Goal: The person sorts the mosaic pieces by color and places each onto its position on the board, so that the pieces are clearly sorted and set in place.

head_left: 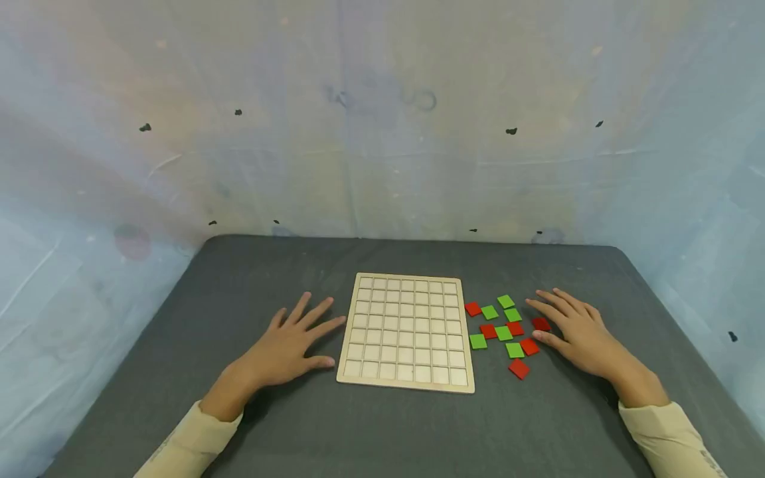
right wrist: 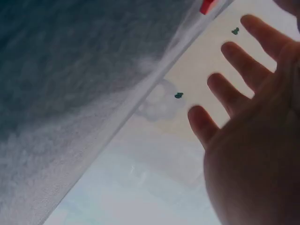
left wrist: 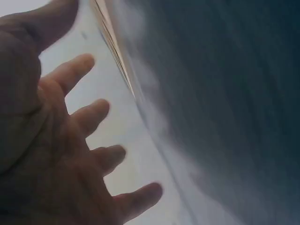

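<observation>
A square wooden grid board (head_left: pixel 406 387) lies in the middle of the dark table in the head view. My left hand (head_left: pixel 285 348), fingers spread, is just left of the board and holds nothing; its palm side (left wrist: pixel 61 131) fills the left of the left wrist view. To the board's right lie several loose square tiles, among them a green tile (head_left: pixel 478 341) and a red tile (head_left: pixel 518 368). My right hand (head_left: pixel 582 335) is at the right side of these tiles, fingers extended and nothing held, with a red tile (head_left: pixel 540 324) between its thumb and fingers in the head view.
The dark table (head_left: pixel 382 431) has rounded far corners. Behind it hangs a pale sheet (head_left: pixel 370 133) with small black marks, and similar sheeting (head_left: pixel 711 265) runs along the right side. The board's edge (left wrist: pixel 115 47) shows in the left wrist view.
</observation>
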Motion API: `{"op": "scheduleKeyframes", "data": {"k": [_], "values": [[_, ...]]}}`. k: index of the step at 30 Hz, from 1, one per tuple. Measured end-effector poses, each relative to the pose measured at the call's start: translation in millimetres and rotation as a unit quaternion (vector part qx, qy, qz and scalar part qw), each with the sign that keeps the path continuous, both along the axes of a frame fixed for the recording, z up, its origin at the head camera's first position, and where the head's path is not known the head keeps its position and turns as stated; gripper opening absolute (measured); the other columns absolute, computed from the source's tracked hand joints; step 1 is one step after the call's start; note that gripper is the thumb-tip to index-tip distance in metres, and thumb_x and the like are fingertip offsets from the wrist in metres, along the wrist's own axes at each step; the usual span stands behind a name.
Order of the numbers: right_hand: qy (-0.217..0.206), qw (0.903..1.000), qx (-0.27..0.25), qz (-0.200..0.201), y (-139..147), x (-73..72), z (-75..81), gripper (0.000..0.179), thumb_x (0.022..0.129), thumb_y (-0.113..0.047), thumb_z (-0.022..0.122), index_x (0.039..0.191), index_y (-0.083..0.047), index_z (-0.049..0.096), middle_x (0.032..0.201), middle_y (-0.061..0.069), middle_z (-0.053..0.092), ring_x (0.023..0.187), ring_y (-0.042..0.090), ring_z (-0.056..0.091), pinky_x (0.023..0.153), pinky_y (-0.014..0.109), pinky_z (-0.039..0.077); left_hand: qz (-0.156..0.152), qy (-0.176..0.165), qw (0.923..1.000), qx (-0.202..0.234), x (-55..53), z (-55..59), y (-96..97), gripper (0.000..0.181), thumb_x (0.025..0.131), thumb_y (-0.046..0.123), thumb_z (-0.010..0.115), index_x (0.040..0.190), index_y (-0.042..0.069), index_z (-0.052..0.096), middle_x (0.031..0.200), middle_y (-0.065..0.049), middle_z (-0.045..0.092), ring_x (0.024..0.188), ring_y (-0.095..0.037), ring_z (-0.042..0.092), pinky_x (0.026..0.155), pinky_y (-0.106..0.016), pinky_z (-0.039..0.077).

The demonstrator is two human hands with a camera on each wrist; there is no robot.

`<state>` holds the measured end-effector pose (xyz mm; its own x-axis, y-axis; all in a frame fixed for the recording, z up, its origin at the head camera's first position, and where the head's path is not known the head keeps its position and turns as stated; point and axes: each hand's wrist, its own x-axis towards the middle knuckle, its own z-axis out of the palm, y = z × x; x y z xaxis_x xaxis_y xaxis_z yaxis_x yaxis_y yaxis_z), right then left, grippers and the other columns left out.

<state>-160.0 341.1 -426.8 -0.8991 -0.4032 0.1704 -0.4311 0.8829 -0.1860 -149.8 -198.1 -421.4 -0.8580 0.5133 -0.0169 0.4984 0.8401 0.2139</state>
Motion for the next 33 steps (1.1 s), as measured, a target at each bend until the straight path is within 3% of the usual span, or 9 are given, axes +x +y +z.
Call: {"op": "scheduleKeyframes", "data": {"k": [3,6,10,18,27,33], "values": [[-0.018,0.9998,-0.007,0.005,-3,1.7,0.0,0.060,0.095,-0.041,0.065,0.147,-0.017,0.048,0.154,0.018,0.039,0.143,0.046,0.029,0.103,0.068,0.023,-0.030,-0.064,0.9967,0.039,5.5,1.1,11.7,0.072,0.091,0.048,0.068,0.154,0.032,0.038,0.168,-0.005,0.018,0.154,-0.043,0.008,0.110,-0.076,0.020],[-0.033,0.9994,-0.011,0.004,-3,3.0,-0.9,0.058,0.096,-0.041,0.064,0.146,-0.016,0.049,0.154,0.019,0.039,0.141,0.047,0.030,0.101,0.068,0.024,-0.027,-0.081,0.9953,0.044,5.9,1.9,19.2,0.069,0.089,0.044,0.070,0.152,0.028,0.043,0.167,-0.004,0.022,0.154,-0.042,0.012,0.111,-0.073,0.023],[-0.049,0.9987,-0.011,0.002,-2,4.3,-3.0,0.057,0.097,-0.041,0.063,0.145,-0.015,0.050,0.153,0.019,0.040,0.141,0.047,0.030,0.100,0.068,0.025,-0.023,-0.073,0.9965,0.033,7.3,2.3,22.0,0.064,0.088,0.042,0.072,0.147,0.026,0.051,0.165,-0.004,0.028,0.152,-0.045,0.018,0.109,-0.072,0.027],[-0.054,0.9985,-0.007,0.002,-3,2.1,-0.6,0.056,0.098,-0.042,0.062,0.145,-0.014,0.051,0.152,0.018,0.042,0.140,0.046,0.032,0.099,0.067,0.027,-0.042,-0.060,0.9968,0.033,7.4,-2.4,21.4,0.064,0.087,0.043,0.069,0.146,0.027,0.050,0.164,0.002,0.029,0.152,-0.043,0.020,0.107,-0.074,0.028],[-0.060,0.9981,-0.008,-0.002,-5,5.8,0.5,0.054,0.098,-0.040,0.063,0.143,-0.013,0.053,0.150,0.018,0.044,0.137,0.046,0.036,0.096,0.067,0.030,-0.049,-0.017,0.9986,0.011,4.1,-4.1,23.7,0.054,0.083,0.045,0.069,0.132,0.027,0.057,0.161,0.001,0.037,0.148,-0.042,0.032,0.105,-0.071,0.034],[-0.068,0.9976,-0.006,0.000,-5,8.0,1.3,0.049,0.100,-0.036,0.060,0.142,-0.012,0.054,0.148,0.018,0.047,0.134,0.045,0.041,0.096,0.069,0.034,-0.055,-0.014,0.9982,0.017,4.6,-4.0,25.6,0.052,0.083,0.045,0.069,0.129,0.025,0.059,0.159,-0.001,0.039,0.145,-0.043,0.036,0.103,-0.072,0.035]]}}
